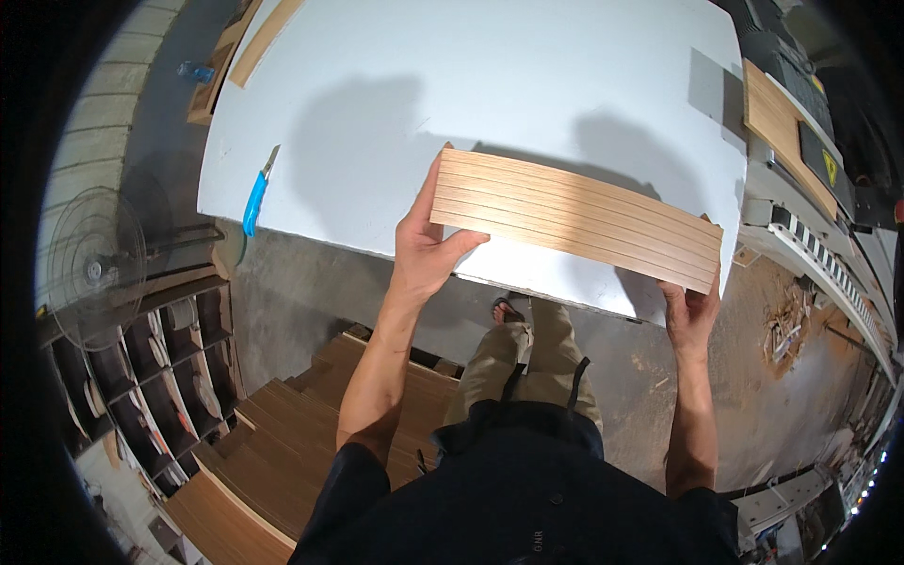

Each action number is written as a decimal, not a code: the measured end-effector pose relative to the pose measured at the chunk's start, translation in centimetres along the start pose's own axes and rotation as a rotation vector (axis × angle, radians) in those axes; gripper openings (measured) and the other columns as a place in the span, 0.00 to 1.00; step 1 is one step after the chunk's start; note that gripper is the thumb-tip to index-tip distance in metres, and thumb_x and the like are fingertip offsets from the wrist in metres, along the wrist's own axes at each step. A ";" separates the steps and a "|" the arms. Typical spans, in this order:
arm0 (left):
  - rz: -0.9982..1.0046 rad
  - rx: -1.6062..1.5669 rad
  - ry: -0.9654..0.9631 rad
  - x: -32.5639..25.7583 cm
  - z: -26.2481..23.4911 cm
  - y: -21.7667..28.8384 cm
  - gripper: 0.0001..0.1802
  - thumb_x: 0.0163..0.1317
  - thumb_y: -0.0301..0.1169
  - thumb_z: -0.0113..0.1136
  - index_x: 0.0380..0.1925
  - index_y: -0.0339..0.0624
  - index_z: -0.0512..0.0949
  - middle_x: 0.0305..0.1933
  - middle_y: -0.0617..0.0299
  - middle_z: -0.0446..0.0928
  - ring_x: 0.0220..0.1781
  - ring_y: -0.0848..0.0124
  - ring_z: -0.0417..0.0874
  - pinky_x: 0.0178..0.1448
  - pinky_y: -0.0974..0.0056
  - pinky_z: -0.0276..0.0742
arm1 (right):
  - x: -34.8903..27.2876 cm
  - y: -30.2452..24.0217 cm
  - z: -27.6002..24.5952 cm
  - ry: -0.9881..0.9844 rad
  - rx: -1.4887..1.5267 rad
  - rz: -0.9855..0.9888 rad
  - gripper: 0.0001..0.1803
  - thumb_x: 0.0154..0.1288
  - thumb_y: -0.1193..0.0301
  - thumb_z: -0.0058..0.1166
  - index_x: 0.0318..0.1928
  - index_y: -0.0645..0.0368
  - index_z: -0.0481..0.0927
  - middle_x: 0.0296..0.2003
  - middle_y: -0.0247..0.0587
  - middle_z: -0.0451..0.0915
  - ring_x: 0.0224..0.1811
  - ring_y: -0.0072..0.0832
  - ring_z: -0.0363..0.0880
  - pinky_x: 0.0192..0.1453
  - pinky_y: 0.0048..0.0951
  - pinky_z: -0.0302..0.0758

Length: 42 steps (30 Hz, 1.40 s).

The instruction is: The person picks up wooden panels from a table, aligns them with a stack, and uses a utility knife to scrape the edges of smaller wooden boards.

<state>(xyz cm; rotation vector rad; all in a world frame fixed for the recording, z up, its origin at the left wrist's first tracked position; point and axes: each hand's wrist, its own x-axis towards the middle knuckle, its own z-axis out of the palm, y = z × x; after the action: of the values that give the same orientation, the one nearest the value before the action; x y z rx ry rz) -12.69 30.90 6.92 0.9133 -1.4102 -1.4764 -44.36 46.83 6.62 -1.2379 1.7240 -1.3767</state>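
Observation:
A stack of narrow light-brown wood strips (pixel 574 217) spans the space between my two hands over the near edge of the white table (pixel 527 75). My left hand (pixel 431 240) is closed around the stack's left end, its thumb reaching along the near side. At the right end, my right hand (pixel 695 306) grips the stack with the thumb at the near corner and the fingers mostly hidden behind it. The stack slants, its right end nearer to me. To the left on the table lies a utility knife (pixel 256 202) with a blue handle and its blade out.
A wood strip (pixel 266 42) lies at the table's far left. Wooden boards (pixel 311 424) are piled low at my left, by a compartment shelf (pixel 160 377) and a fan (pixel 94 268). Machinery (pixel 800 141) stands right of the table; wood scraps (pixel 783 330) litter the floor.

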 end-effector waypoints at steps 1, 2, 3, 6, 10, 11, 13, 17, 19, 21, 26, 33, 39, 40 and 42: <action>0.004 -0.023 -0.031 0.0 -0.2 -0.1 0.52 0.51 0.18 0.71 0.75 0.38 0.54 0.79 0.53 0.53 0.77 0.62 0.60 0.78 0.55 0.59 | -0.1 0.0 0.1 0.010 -0.049 -0.020 0.41 0.64 0.69 0.66 0.72 0.65 0.59 0.73 0.47 0.61 0.68 0.30 0.66 0.71 0.34 0.64; 0.010 -0.016 -0.033 0.0 -0.3 -0.1 0.52 0.51 0.19 0.72 0.75 0.38 0.54 0.79 0.53 0.53 0.77 0.62 0.60 0.78 0.55 0.59 | -0.2 0.0 0.1 0.020 -0.098 -0.039 0.41 0.64 0.69 0.66 0.72 0.65 0.59 0.73 0.47 0.61 0.68 0.30 0.66 0.72 0.34 0.64; 0.015 -0.009 -0.036 0.0 -0.3 -0.1 0.52 0.51 0.19 0.72 0.74 0.38 0.54 0.79 0.53 0.53 0.77 0.62 0.60 0.78 0.55 0.59 | -0.4 -0.2 0.1 0.015 -0.063 0.015 0.39 0.65 0.70 0.65 0.71 0.65 0.60 0.73 0.47 0.60 0.70 0.32 0.65 0.73 0.34 0.63; 0.060 0.024 -0.031 -0.4 -0.4 -0.3 0.51 0.51 0.20 0.73 0.74 0.35 0.55 0.79 0.53 0.54 0.76 0.62 0.63 0.77 0.56 0.62 | -0.5 0.0 0.2 0.024 -0.101 -0.027 0.43 0.65 0.65 0.65 0.73 0.66 0.56 0.74 0.49 0.60 0.70 0.35 0.65 0.71 0.32 0.64; 0.019 -0.018 -0.021 -0.4 -0.3 -0.1 0.53 0.49 0.22 0.75 0.74 0.39 0.55 0.78 0.54 0.56 0.77 0.62 0.61 0.78 0.55 0.58 | -0.3 0.1 0.4 0.037 -0.063 -0.049 0.42 0.66 0.67 0.64 0.73 0.66 0.57 0.73 0.49 0.61 0.67 0.32 0.68 0.70 0.31 0.65; 0.027 0.009 -0.017 -0.2 -0.3 -0.2 0.53 0.49 0.23 0.75 0.74 0.39 0.56 0.78 0.54 0.57 0.77 0.62 0.61 0.78 0.56 0.58 | -0.2 0.0 0.2 0.027 -0.061 0.003 0.40 0.66 0.68 0.64 0.72 0.66 0.58 0.71 0.48 0.64 0.65 0.31 0.70 0.68 0.30 0.67; 0.044 0.060 -0.010 0.3 -0.3 -0.3 0.53 0.49 0.25 0.76 0.74 0.39 0.57 0.77 0.54 0.59 0.77 0.62 0.61 0.78 0.56 0.58 | 0.0 -0.1 -0.2 0.010 -0.058 0.107 0.37 0.66 0.69 0.65 0.70 0.66 0.62 0.67 0.47 0.69 0.62 0.29 0.73 0.65 0.29 0.71; 0.041 0.073 -0.021 1.4 -0.7 -1.0 0.51 0.49 0.26 0.76 0.73 0.41 0.59 0.76 0.54 0.60 0.77 0.62 0.60 0.79 0.56 0.57 | 0.7 0.1 0.1 0.079 0.013 0.077 0.25 0.62 0.70 0.69 0.56 0.66 0.75 0.48 0.37 0.82 0.51 0.22 0.76 0.57 0.24 0.71; 0.028 0.051 -0.016 1.3 -0.7 -0.9 0.50 0.49 0.26 0.76 0.73 0.42 0.60 0.76 0.55 0.61 0.78 0.61 0.60 0.79 0.55 0.56 | 0.6 0.7 -0.2 0.076 0.020 0.084 0.27 0.62 0.73 0.68 0.59 0.66 0.73 0.49 0.38 0.81 0.51 0.22 0.77 0.57 0.25 0.73; 0.029 0.020 -0.015 1.2 -0.8 -1.2 0.51 0.48 0.25 0.76 0.73 0.42 0.60 0.77 0.56 0.59 0.78 0.61 0.59 0.79 0.55 0.56 | 0.3 1.2 -0.3 0.074 0.025 0.096 0.28 0.61 0.76 0.68 0.60 0.66 0.71 0.50 0.39 0.81 0.51 0.22 0.78 0.58 0.25 0.74; 0.059 -0.013 -0.035 1.6 -1.0 -1.2 0.53 0.47 0.24 0.76 0.73 0.43 0.59 0.78 0.57 0.57 0.79 0.62 0.58 0.80 0.55 0.55 | -0.3 2.4 -0.4 0.086 -0.003 0.091 0.26 0.60 0.79 0.68 0.58 0.66 0.73 0.51 0.40 0.81 0.52 0.24 0.78 0.59 0.26 0.73; -0.051 -0.151 -0.060 1.5 -1.8 -2.3 0.52 0.45 0.24 0.77 0.73 0.43 0.61 0.76 0.57 0.61 0.77 0.63 0.61 0.79 0.55 0.57 | -0.5 2.9 -0.3 0.106 -0.064 0.128 0.23 0.60 0.77 0.70 0.53 0.67 0.75 0.48 0.38 0.81 0.49 0.23 0.77 0.57 0.25 0.72; -0.031 -0.168 -0.067 1.9 -2.2 -2.9 0.53 0.43 0.24 0.79 0.72 0.44 0.63 0.75 0.57 0.64 0.76 0.63 0.63 0.78 0.55 0.60 | -0.2 3.1 -0.5 0.162 0.000 0.151 0.27 0.57 0.75 0.73 0.54 0.66 0.75 0.48 0.37 0.81 0.50 0.23 0.77 0.58 0.27 0.71; -0.029 -0.157 -0.071 2.1 -2.1 -2.7 0.53 0.43 0.23 0.79 0.72 0.44 0.63 0.75 0.57 0.63 0.76 0.63 0.64 0.78 0.55 0.61 | -0.1 3.2 -0.5 0.154 -0.004 0.139 0.29 0.56 0.74 0.73 0.56 0.66 0.74 0.50 0.37 0.80 0.51 0.23 0.76 0.59 0.27 0.71; -0.037 -0.167 -0.043 2.1 -1.8 -1.8 0.53 0.42 0.23 0.79 0.72 0.45 0.63 0.74 0.57 0.64 0.75 0.63 0.65 0.77 0.55 0.62 | 0.1 3.4 -0.5 0.129 -0.020 0.122 0.34 0.55 0.73 0.74 0.60 0.66 0.71 0.54 0.39 0.78 0.54 0.24 0.75 0.61 0.28 0.70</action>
<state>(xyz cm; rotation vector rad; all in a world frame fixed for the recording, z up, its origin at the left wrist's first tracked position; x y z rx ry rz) -11.90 28.25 5.05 0.8113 -1.2853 -1.6238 -45.87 47.02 3.55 -1.0554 1.8728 -1.3968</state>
